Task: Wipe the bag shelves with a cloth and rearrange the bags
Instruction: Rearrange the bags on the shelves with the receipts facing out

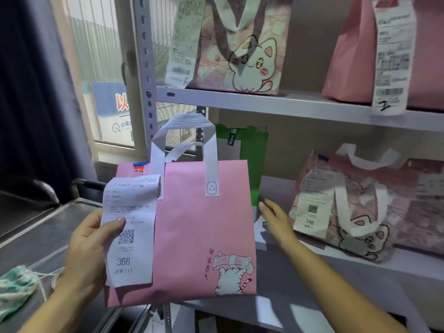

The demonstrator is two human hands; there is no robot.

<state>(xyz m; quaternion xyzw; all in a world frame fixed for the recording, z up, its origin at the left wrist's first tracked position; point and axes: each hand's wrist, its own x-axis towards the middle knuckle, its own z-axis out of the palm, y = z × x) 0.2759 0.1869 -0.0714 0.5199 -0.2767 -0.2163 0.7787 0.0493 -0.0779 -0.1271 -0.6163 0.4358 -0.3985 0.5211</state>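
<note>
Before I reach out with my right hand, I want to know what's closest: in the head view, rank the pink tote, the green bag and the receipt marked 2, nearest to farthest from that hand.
From the right hand:
1. Pink tote, just to its left, held up by the left hand.
2. Green bag, above and behind, at the back of the same shelf.
3. Receipt marked 2, hanging from the upper shelf, up and to the right.

Both forearms are bare as far as the frame shows, with no sleeve, watch or bracelet on either. The left hand (90, 239) has a short thumbnail with a pale, glossy finish. The right hand (276, 218) wears no ring, and its fingertip nail looks pale too.
</note>
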